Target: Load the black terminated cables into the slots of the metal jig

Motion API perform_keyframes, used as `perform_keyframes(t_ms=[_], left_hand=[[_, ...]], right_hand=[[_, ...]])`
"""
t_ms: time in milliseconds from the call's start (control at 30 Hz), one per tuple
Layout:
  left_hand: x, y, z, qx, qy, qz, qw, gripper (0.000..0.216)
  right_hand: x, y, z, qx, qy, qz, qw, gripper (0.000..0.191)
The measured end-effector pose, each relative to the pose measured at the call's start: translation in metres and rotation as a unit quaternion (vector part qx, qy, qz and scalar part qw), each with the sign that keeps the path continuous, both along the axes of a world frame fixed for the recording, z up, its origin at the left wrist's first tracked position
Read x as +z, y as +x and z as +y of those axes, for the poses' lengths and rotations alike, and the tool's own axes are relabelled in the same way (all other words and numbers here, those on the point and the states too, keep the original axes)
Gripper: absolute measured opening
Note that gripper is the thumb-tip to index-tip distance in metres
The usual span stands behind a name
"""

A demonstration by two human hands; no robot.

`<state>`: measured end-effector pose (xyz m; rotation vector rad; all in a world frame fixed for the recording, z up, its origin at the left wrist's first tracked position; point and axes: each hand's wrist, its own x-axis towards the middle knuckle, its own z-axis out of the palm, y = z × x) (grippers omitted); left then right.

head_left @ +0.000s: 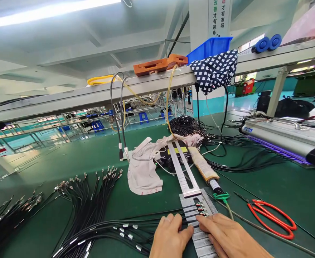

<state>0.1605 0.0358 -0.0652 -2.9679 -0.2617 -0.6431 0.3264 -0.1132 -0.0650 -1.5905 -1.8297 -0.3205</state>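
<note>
A slotted metal fixture (202,247) lies on the green table, with several black cables (170,210) laid across it from the left. Their small metal connectors (199,206) sit in a row in its grooves. My left hand (170,236) is closed on a black cable just left of the fixture, thumb near the metal edge. On the fixture itself, my right hand (224,233) presses bent fingers at that cable's end; the tip is hidden under them. A long slotted metal bar (183,170) runs from the fixture toward the back.
Red-handled scissors (274,216) lie at right, near a soldering iron (204,165) with a wrapped handle. Behind are a white cloth (144,172) and a black control box (170,157). Cable bundles (89,193) spread at left. A silver UV lamp housing (283,136) stands at right.
</note>
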Motion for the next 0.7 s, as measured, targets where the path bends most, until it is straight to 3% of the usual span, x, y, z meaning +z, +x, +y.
perform_keyframes(t_ms=[167,367,500,600,700], left_hand=[[-0.011,0.005,0.003,-0.016,0.051,-0.069,0.996,0.019],[-0.046,0.015,0.015,-0.087,0.117,-0.172,0.974,0.020],[-0.066,0.017,0.014,-0.082,0.162,-0.189,0.965,0.027],[-0.067,0.017,0.009,-0.076,0.184,-0.176,0.964,0.029],[-0.055,0.016,0.007,-0.078,0.184,-0.162,0.966,0.029]], right_hand=[[-0.002,0.003,0.003,0.016,-0.022,0.125,0.992,0.034],[-0.003,0.008,0.002,-0.034,-0.068,0.272,0.959,0.034],[0.001,0.013,0.003,-0.072,-0.066,0.311,0.945,0.037],[0.005,0.014,0.006,-0.073,-0.067,0.324,0.941,0.038],[0.005,0.012,0.009,-0.074,-0.061,0.323,0.942,0.038]])
